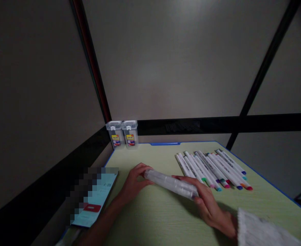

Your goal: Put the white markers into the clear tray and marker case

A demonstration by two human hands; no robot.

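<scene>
Both hands hold a bundle of white markers (171, 182) lying across the pale green desk (153, 215). My left hand (133, 182) grips the bundle's left end with curled fingers. My right hand (207, 203) wraps over its right end, with a white sleeve at the wrist. Just beyond the bundle lies a row of several white markers with coloured caps (213, 169), side by side on the desk.
Two small clear plastic boxes with yellow and red labels (122, 134) stand at the desk's far left corner. A phone with a lit screen (95, 200) lies at the left edge. Grey partition walls with black frame bars surround the desk.
</scene>
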